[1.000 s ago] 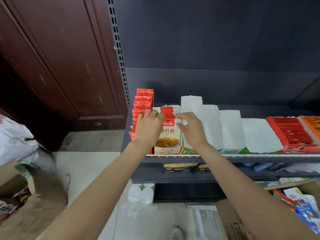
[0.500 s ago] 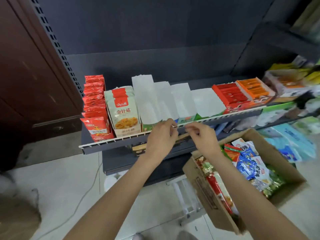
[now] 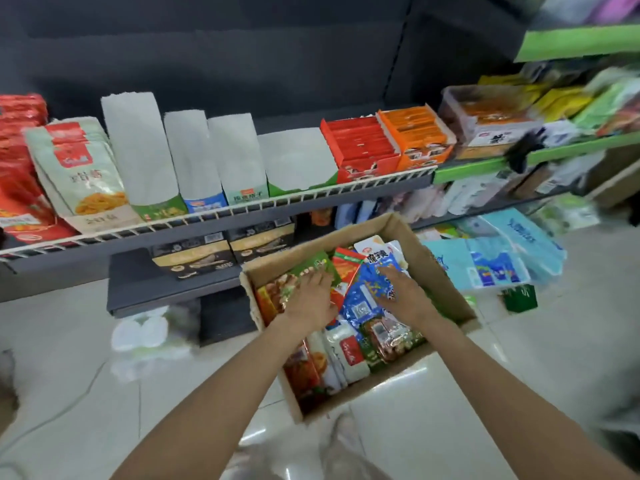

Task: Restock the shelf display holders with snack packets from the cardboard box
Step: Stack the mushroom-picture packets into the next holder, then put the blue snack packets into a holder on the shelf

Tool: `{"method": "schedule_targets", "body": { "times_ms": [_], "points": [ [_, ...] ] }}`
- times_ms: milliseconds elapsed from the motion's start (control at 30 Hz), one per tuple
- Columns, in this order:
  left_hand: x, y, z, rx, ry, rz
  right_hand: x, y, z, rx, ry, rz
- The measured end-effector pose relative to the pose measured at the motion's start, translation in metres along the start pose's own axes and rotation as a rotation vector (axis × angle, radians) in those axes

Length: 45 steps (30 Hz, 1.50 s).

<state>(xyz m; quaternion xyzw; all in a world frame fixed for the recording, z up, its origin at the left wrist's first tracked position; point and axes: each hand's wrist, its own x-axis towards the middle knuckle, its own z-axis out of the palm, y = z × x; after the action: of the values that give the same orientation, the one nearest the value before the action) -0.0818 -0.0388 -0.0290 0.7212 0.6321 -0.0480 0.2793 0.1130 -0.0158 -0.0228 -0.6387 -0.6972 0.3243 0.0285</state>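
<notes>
Box [image 3: 436, 268] full of snack packets [image 3: 363, 306]; hands, left [image 3: 311, 299] and right [image 3: 403, 294], flat on them, fingers relaxed

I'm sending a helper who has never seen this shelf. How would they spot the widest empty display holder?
Start at the white wire rail along the dark shelf's front edge. Four white holders stand behind it; take the rightmost holder, touching the red snack box. Unlike its taller, narrower neighbours, it is low and wide, with a green front.
</notes>
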Motion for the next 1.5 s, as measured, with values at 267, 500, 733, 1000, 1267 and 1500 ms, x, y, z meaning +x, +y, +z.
{"method": "schedule_targets", "body": {
  "times_ms": [267, 500, 733, 1000, 1267, 1500],
  "points": [
    [0.009, 0.037, 0.032, 0.056, -0.019, -0.210, 0.002, 0.056, -0.011, 0.094, -0.395, -0.026],
    [0.003, 0.057, 0.026, 0.278, -0.006, -0.146, 0.009, 0.047, 0.000, -0.226, -0.181, -0.076],
    [0.002, 0.062, 0.024, 0.549, 0.112, -0.039, 0.006, 0.044, 0.001, -0.342, -0.094, -0.020],
    [0.000, 0.069, 0.002, -0.144, 0.203, -0.030, 0.014, 0.037, -0.003, -0.177, -0.136, 0.044],
    [-0.035, 0.042, -0.012, -1.419, 0.272, -0.451, 0.017, 0.026, -0.033, 0.611, 0.126, 0.020],
    [-0.057, 0.028, -0.055, -1.575, 0.458, -0.343, 0.005, -0.046, -0.069, 0.529, 0.319, -0.396]
  ]
}}
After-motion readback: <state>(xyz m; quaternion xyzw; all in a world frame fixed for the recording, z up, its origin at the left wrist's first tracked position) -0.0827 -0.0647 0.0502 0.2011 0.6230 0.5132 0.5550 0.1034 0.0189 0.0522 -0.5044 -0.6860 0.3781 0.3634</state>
